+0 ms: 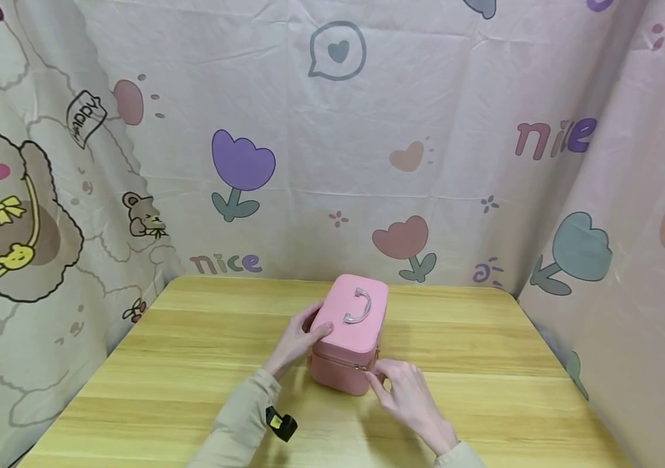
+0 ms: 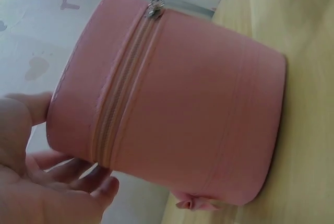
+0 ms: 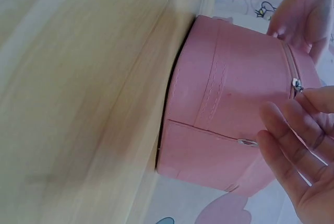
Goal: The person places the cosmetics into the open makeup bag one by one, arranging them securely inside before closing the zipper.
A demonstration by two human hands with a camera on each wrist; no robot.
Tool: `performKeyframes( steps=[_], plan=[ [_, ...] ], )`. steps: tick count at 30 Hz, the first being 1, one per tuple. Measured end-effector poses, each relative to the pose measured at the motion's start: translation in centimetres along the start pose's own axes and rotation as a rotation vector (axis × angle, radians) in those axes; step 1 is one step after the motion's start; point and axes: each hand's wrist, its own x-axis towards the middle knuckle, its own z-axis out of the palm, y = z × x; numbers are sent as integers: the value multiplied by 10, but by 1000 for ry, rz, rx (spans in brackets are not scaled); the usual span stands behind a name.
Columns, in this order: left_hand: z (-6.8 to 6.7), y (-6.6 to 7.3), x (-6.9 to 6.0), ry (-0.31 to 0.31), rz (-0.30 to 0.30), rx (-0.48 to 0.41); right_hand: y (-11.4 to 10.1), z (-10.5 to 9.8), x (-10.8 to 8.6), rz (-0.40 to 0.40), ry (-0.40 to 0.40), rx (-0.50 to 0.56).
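A pink cosmetic case [image 1: 351,335] stands upright on the wooden table, its lid down and a silver handle [image 1: 359,307] on top. My left hand [image 1: 298,339] holds the lid at its left side, thumb on the top and fingers around the edge. At the front right corner, my right hand [image 1: 407,394] pinches the zipper pull [image 3: 298,89] between thumb and forefinger. The zipper [image 2: 117,101] runs closed along the seam from the left side to that corner. In the right wrist view the other fingers of the right hand are loosely bent beside the case.
The wooden table [image 1: 203,351] extends around the case, with patterned cloth [image 1: 309,143] hanging behind it and at both sides. A small black object with a yellow mark [image 1: 281,424] sits at the left wrist. A pink bow [image 2: 195,203] sticks out from the case's side.
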Motion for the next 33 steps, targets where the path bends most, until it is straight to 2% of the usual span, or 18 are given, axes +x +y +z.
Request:
performKeyframes(
  steps=[2, 6, 8, 10, 15, 19, 22, 28, 33],
  plan=[
    [5, 0, -3, 52, 29, 57, 0, 0, -1, 15, -7, 9],
    [19, 3, -12, 189, 44, 222, 0, -1, -1, 31, -16, 18],
    [26, 4, -17, 233, 29, 294, 0, -2, -1, 37, -19, 23],
    [32, 5, -22, 254, 2, 330, -1, -2, -1, 38, -25, 31],
    [40, 5, -26, 283, -21, 305, -2, -3, 0, 44, -48, 53],
    [39, 5, -26, 288, -12, 269, -3, -3, 1, 31, -46, 54],
    [37, 5, -25, 283, -5, 244, -3, -1, 2, 17, -42, 52],
    [29, 0, -18, 276, 47, 203, -10, 6, 6, 8, -41, 23],
    [17, -5, -10, 230, 54, 157, -19, 13, 11, 30, -23, 4]
  ],
)
